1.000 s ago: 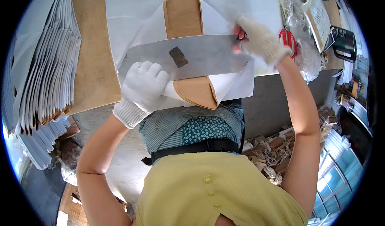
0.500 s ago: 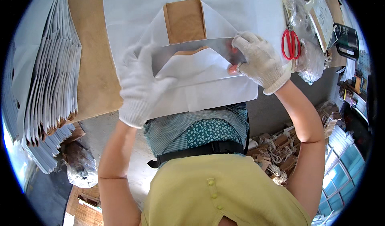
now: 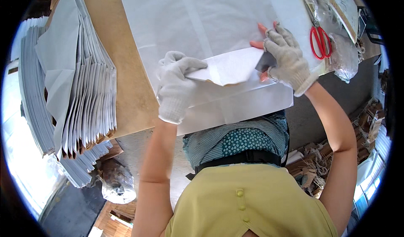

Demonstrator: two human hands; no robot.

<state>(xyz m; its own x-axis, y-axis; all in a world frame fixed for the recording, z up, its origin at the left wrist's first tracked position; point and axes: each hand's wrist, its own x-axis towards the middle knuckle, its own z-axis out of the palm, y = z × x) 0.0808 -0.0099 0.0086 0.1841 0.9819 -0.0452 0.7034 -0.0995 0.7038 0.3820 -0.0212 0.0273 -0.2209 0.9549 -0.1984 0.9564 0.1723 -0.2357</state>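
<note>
A large white paper sheet (image 3: 219,22) lies on a brown table (image 3: 126,81). On it sits a partly folded white paper piece (image 3: 235,64) with a pointed flap turned over. My left hand (image 3: 176,85), in a white knit glove, presses down on the left end of that fold. My right hand (image 3: 284,56), also gloved with orange fingertips, grips a small dark flat tool (image 3: 266,62) against the right end of the fold.
A tall stack of folded white paper pieces (image 3: 80,81) stands at the table's left edge. Red-handled scissors (image 3: 320,41) and clear plastic bags (image 3: 343,56) lie at the right. Below the table's near edge are a grey floor and a bundle of brown material (image 3: 307,169).
The flap has been folded down over the brown card, which no longer shows. My left hand slid right along the fold, and my right hand moved up onto its right end.
</note>
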